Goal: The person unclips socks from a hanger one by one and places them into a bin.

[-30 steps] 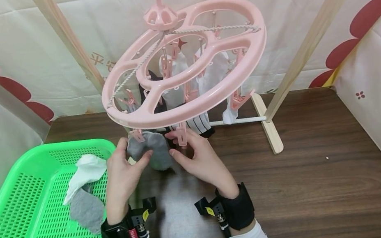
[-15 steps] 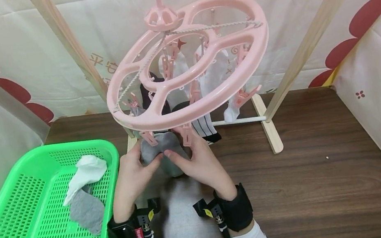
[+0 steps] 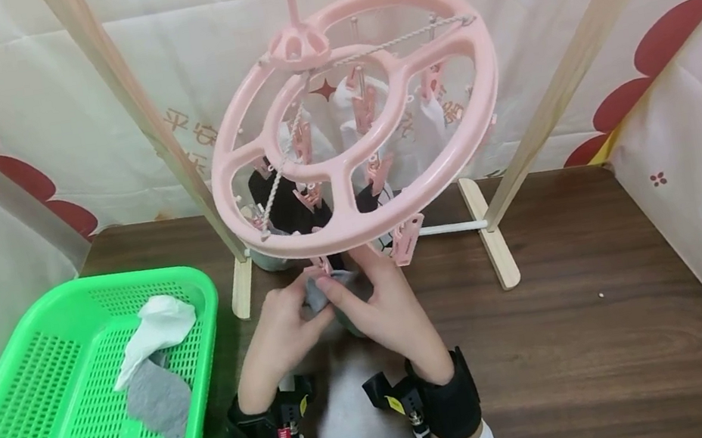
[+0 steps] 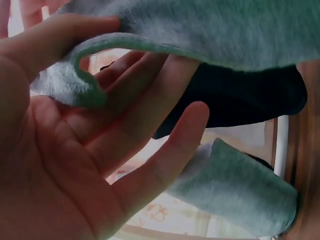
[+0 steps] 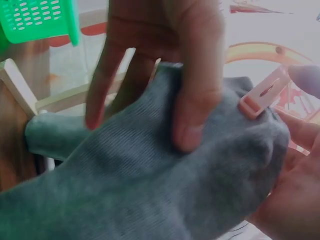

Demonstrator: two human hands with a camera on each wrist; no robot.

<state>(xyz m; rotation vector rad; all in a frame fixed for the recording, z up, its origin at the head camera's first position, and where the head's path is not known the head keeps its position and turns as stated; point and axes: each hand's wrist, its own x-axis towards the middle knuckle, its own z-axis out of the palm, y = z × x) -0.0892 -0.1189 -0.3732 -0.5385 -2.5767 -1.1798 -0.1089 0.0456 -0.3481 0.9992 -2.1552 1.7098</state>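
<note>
A grey sock [image 5: 145, 145] hangs between both hands, just under the near rim of the pink drying rack [image 3: 366, 228]. My left hand [image 3: 282, 329] pinches the sock, its thumb pressed on the knit and the other fingers extended. My right hand [image 3: 395, 304] is at the sock's upper edge. Its thumb lies at the upper end of a pink clothes peg [image 5: 265, 92], with its other fingers partly hidden behind the cloth. The peg's lower end overlaps the sock's edge. Another grey sock [image 4: 240, 192] and a black sock [image 4: 240, 97] hang beyond in the left wrist view.
A green basket [image 3: 206, 349] on the left holds a white sock [image 3: 155, 330] and a grey sock [image 3: 162, 402]. White socks hang at the rack's far side. Another peg [image 3: 406, 241] dangles right of my hands. Wooden stand legs [image 3: 493, 246] rest on the table [image 3: 583, 335].
The rack has turned, bringing the left front peg to the middle between my hands. Both hands have shifted right with the sock, now gathered smaller beneath that peg.
</note>
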